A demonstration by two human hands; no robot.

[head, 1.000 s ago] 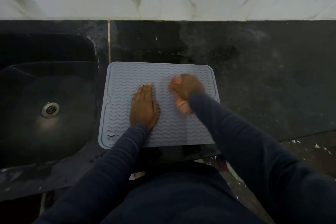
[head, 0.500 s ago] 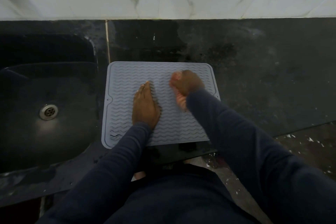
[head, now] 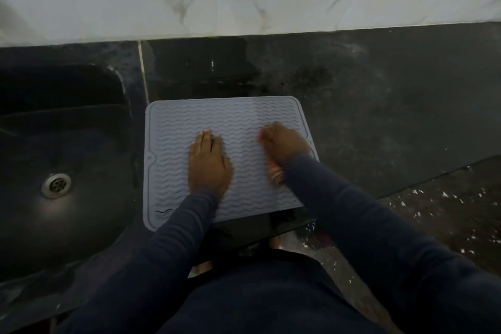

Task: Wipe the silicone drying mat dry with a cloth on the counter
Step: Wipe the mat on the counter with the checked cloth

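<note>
Left hand [head: 208,165] presses mat [head: 173,144]; right hand [head: 284,146] grips cloth [head: 275,175].

Left hand [head: 208,165] flat on mat [head: 244,116], right hand [head: 284,146] gripping cloth [head: 275,175].

We see pale grey-blue rectangular silicone mat [head: 230,122], wavy ridge pattern. On it: pink-striped cloth [head: 275,175]. Under it: black mottled stone counter [head: 379,106]. Behind it: white marble wall tiles [head: 244,0], grey veins. Left of it: black sink [head: 67,130], silver round drain [head: 56,185].
</note>
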